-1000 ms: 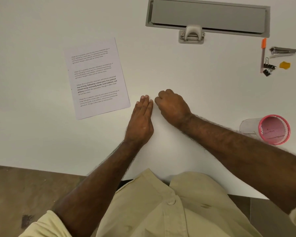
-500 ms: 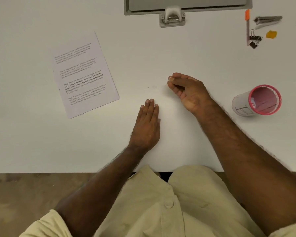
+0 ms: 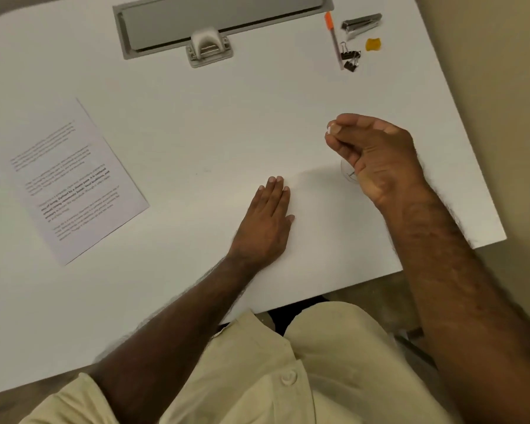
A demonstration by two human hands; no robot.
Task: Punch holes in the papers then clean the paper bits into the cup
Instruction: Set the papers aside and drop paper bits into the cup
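My right hand [image 3: 377,154] hovers above the table at the right, fingers pinched together on small white paper bits [image 3: 329,130] at the fingertips. The cup [image 3: 348,174] is almost fully hidden under this hand; only a sliver of its clear wall shows. My left hand [image 3: 266,221] lies flat on the white table [image 3: 196,117], fingers together, holding nothing. The printed paper [image 3: 74,182] lies at the left, apart from both hands. The grey hole punch [image 3: 208,48] stands at the back centre.
A grey recessed panel [image 3: 221,19] sits behind the punch. At the back right lie an orange-capped pen [image 3: 334,38], a stapler [image 3: 361,24], black binder clips [image 3: 349,58] and a small yellow object [image 3: 373,44]. The table's right edge is close beside my right arm.
My right hand has lifted from beside the left hand and moved right with pinched paper bits, now covering the cup. The left hand stays flat. The camera view has tilted.
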